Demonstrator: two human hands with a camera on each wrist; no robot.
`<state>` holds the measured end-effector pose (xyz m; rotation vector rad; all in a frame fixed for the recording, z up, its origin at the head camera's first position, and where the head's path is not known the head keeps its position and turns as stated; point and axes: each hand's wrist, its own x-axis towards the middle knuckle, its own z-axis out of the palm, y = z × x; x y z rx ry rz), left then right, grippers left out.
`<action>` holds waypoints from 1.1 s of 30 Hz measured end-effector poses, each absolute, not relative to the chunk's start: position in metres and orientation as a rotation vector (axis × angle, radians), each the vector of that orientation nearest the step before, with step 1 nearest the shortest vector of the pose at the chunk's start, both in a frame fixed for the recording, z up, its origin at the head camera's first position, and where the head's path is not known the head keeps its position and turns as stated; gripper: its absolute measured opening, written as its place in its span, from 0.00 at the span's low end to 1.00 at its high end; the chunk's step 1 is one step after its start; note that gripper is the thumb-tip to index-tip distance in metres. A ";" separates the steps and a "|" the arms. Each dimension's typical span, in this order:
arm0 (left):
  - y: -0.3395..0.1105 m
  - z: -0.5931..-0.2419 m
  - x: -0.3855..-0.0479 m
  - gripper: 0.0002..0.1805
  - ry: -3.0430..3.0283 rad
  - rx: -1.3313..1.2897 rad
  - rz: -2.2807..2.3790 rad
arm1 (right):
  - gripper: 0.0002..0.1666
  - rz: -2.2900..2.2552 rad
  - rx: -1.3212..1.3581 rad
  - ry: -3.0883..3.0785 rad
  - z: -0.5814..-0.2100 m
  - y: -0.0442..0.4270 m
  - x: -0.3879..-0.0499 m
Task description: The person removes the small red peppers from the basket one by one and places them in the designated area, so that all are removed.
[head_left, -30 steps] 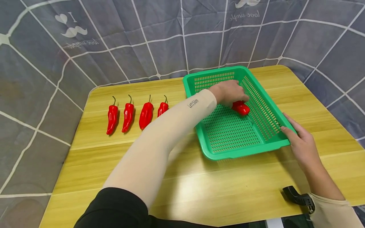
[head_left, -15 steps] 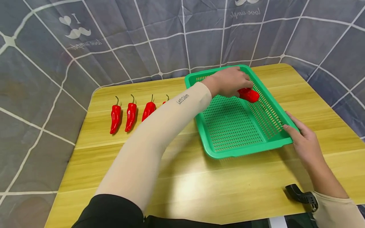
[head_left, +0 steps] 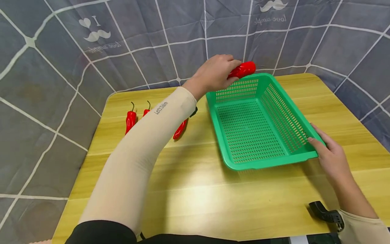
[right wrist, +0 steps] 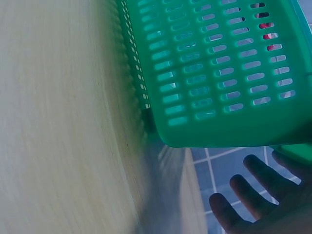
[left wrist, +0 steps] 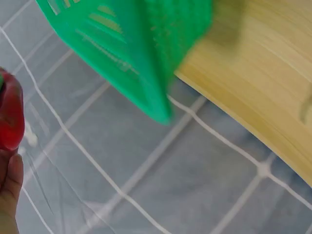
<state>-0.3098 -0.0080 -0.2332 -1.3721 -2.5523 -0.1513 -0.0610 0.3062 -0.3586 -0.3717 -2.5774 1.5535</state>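
My left hand (head_left: 217, 72) holds a glossy red chili pepper (head_left: 246, 69) just above the back rim of a green plastic basket (head_left: 274, 162). In the left wrist view, part of the red pepper (left wrist: 10, 114) shows at the left edge. My right hand (head_left: 331, 152) grips the basket's front right corner, thumb over the rim and fingers outside. Its spread fingers (right wrist: 253, 195) show beneath the rim in the right wrist view. On the table to the left lie more red peppers (head_left: 131, 120), partly covered by my left forearm.
The wooden table (head_left: 207, 203) stands against a grey checked cloth (head_left: 189, 23) at the back and sides. A black watch strap (head_left: 324, 213) is on my right wrist, near the table's front edge.
My left hand has lifted the red pepper up out of the basket and moved it back and left, over the rim. My right hand has kept its grip on the basket corner.
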 end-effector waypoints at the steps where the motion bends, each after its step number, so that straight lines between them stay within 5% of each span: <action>1: -0.016 -0.233 -0.310 0.24 -2.570 -1.318 -0.168 | 0.31 1.545 -0.373 -2.582 -0.359 0.306 -0.061; 33: -0.245 -0.277 -0.248 0.34 -2.748 -0.031 -0.748 | 0.32 1.531 -0.445 -2.584 -0.366 0.299 -0.060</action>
